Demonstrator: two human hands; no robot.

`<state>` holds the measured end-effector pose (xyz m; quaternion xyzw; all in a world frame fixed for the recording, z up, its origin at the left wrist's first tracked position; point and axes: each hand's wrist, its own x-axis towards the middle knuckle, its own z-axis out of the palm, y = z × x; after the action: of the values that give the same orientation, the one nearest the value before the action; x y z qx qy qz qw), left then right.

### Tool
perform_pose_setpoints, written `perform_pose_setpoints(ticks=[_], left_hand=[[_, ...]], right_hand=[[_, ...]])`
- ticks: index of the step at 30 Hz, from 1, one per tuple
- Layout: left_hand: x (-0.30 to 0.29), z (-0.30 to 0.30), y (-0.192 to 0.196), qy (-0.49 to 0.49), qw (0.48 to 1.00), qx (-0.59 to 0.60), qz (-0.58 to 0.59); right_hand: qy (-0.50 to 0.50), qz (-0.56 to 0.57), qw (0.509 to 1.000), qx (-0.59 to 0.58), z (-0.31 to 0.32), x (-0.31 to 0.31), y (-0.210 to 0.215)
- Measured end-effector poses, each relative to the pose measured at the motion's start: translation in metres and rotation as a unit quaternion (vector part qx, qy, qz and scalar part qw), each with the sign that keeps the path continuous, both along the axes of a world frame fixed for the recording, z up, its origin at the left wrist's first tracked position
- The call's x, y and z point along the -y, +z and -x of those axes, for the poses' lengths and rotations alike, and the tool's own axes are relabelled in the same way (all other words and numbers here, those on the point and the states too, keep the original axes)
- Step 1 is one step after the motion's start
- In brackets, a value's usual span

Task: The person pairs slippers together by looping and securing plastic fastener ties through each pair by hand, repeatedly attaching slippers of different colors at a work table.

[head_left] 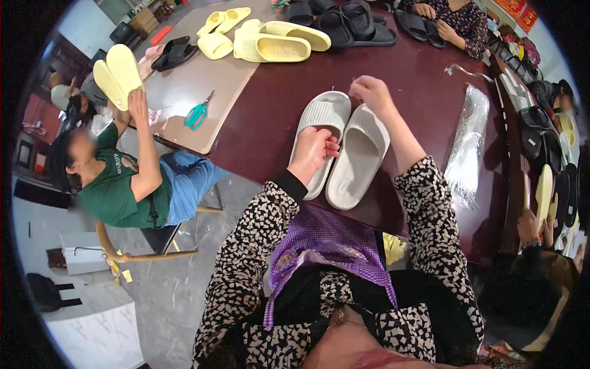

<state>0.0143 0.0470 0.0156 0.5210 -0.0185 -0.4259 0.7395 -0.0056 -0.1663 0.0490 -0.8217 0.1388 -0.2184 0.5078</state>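
Note:
Side by side on the dark red table lies a pair of off-white ribbed slippers, a left slipper (326, 114) and a right slipper (356, 166), toes pointing away from me. My left hand (315, 152) rests at the left slipper's foot opening with its fingers curled around the strap's edge. Beyond the right slipper's toe, my right hand (370, 95) is closed in a pinch. Whatever its fingertips hold is too small to make out. A bundle of clear thin plastic strips (468, 144) lies to the right.
Yellow slippers (273, 48) and black slippers (353, 26) stand along the far side. Teal-handled scissors (198, 114) lie at left. A seated co-worker (126, 181) raises yellow slippers; another person's hands (445, 27) touch black ones. More slippers line a rack (544, 144) at right.

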Motion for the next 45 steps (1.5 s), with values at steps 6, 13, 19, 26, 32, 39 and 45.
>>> perform_pose_setpoints(ticks=[6,13,19,26,32,39,45], left_hand=[[0.002,0.001,0.001,0.001,1.0,0.001,-0.003],[-0.005,-0.004,-0.002,-0.002,1.0,-0.01,-0.008],[-0.002,-0.002,0.003,0.011,1.0,-0.007,-0.008],[-0.005,0.0,0.001,0.0,1.0,-0.007,0.025],[-0.024,0.022,0.014,-0.022,0.995,0.09,-0.024],[0.0,0.004,0.067,0.041,0.847,0.529,-0.013],[0.03,-0.008,0.038,-0.013,0.918,0.397,-0.019]], right_hand=[[0.056,0.009,0.993,-0.1,-0.034,-0.02,-0.013],[0.082,-0.111,0.986,-0.096,-0.032,-0.041,-0.001],[0.058,0.07,0.985,-0.149,-0.048,-0.044,-0.009],[0.028,-0.101,0.994,-0.029,-0.041,-0.043,-0.008],[-0.038,-0.118,0.989,0.077,0.0,-0.046,0.003],[-0.027,-0.173,0.97,0.167,0.04,-0.076,0.009],[-0.05,-0.212,0.957,0.19,0.045,-0.088,-0.003]])
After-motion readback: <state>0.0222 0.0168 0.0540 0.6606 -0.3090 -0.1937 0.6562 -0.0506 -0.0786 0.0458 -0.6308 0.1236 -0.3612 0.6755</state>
